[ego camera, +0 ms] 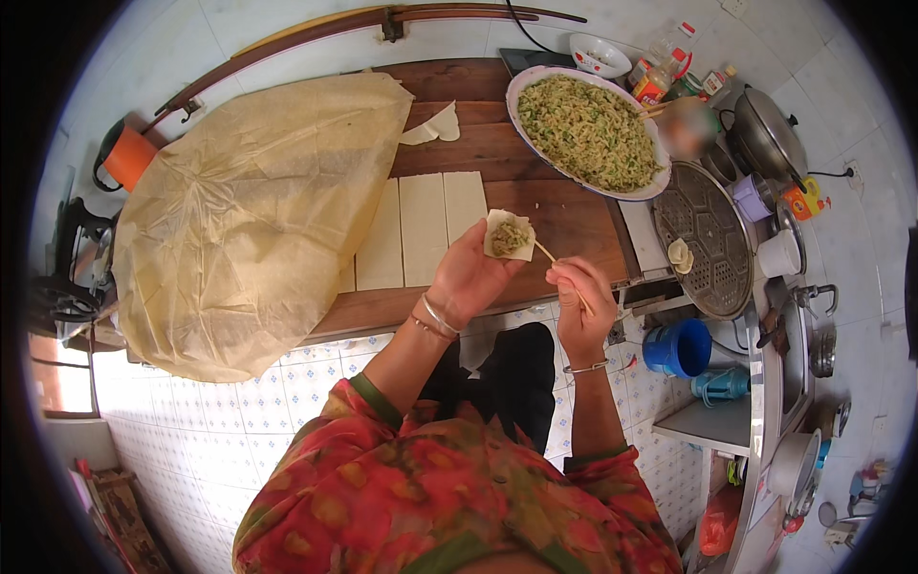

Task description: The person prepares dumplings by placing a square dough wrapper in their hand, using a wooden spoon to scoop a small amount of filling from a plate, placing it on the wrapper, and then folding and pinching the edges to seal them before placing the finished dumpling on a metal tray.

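A square dough wrapper [529, 251] topped with chopped filling [508, 237] rests on the fingers of my left hand [465, 276]. My right hand [584, 301] grips a thin wooden stick [546, 252], perhaps a pair of chopsticks, whose tip is at the wrapper's right edge. Left of my hands, flat dough strips [423, 226] lie side by side on the brown wooden board [552, 208]. Beyond my right hand, a large oval enamel basin [518, 133] holds green-flecked filling. Folded dumplings [680, 256] sit on a round perforated metal steamer tray [706, 215].
A yellowish plastic sheet [251, 215] covers the board's left side. Dough scraps [434, 128] lie near its back. Bottles [652, 82] and a floral bowl [599, 56] stand behind the basin. A lidded pan [771, 136] is at the right, with a blue bucket [678, 348] below.
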Action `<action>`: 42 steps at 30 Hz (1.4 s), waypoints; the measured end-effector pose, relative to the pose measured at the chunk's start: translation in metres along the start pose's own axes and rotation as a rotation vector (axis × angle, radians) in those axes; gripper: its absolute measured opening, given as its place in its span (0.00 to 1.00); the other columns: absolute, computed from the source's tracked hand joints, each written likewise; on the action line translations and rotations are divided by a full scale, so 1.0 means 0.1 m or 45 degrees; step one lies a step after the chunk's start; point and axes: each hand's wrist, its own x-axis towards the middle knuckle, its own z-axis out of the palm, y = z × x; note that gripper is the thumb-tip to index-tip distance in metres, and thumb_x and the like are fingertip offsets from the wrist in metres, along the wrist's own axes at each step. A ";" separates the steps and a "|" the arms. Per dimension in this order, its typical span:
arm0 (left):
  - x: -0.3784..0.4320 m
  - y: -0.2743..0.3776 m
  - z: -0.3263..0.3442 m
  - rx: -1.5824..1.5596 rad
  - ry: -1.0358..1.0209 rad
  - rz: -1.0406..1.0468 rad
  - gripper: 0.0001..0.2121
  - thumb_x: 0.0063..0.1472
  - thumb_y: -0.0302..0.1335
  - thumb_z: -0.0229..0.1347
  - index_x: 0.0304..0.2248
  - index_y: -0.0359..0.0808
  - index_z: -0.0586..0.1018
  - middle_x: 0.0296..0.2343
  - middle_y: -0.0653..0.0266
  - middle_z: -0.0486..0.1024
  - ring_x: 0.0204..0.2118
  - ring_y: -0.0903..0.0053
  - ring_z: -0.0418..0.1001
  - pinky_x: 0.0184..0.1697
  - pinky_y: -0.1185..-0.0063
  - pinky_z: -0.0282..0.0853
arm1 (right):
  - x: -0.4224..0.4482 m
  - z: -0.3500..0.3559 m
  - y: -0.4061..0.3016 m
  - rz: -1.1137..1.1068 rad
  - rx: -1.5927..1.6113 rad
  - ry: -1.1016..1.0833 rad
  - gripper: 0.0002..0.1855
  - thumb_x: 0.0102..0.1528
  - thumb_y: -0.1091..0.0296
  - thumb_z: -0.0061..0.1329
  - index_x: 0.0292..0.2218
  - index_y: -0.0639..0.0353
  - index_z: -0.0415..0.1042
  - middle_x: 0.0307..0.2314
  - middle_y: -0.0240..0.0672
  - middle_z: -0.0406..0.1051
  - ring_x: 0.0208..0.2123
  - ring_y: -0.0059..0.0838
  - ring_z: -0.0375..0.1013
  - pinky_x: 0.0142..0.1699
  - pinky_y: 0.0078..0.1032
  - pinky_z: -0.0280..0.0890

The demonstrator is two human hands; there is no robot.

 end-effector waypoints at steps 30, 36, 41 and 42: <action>-0.04 0.01 -0.09 0.096 -0.132 -0.111 0.21 0.68 0.37 0.28 0.48 0.29 0.62 0.47 0.55 0.65 0.51 0.66 0.62 0.57 0.70 0.56 | 0.09 -0.14 0.30 0.737 0.672 0.127 0.14 0.59 0.62 0.42 0.36 0.68 0.69 0.25 0.36 0.70 0.22 0.23 0.71 0.28 0.23 0.71; -0.05 0.00 -0.09 0.091 -0.132 -0.124 0.20 0.68 0.36 0.28 0.48 0.29 0.63 0.47 0.55 0.65 0.51 0.67 0.62 0.56 0.70 0.57 | 0.12 -0.22 0.32 0.837 0.846 0.257 0.13 0.58 0.64 0.43 0.34 0.67 0.69 0.24 0.37 0.70 0.22 0.24 0.71 0.26 0.23 0.71; -0.05 -0.03 -0.04 0.104 -0.124 -0.143 0.20 0.68 0.36 0.29 0.47 0.29 0.63 0.47 0.56 0.65 0.50 0.68 0.63 0.56 0.70 0.57 | 0.14 -0.20 0.37 0.870 0.893 0.349 0.10 0.58 0.66 0.43 0.34 0.65 0.69 0.26 0.37 0.71 0.22 0.24 0.72 0.26 0.23 0.71; -0.05 -0.03 -0.04 0.106 -0.127 -0.148 0.20 0.68 0.36 0.29 0.47 0.29 0.63 0.47 0.56 0.65 0.50 0.68 0.63 0.56 0.70 0.57 | 0.14 -0.19 0.37 0.874 0.882 0.350 0.10 0.58 0.67 0.43 0.34 0.65 0.69 0.27 0.37 0.71 0.22 0.24 0.72 0.26 0.23 0.71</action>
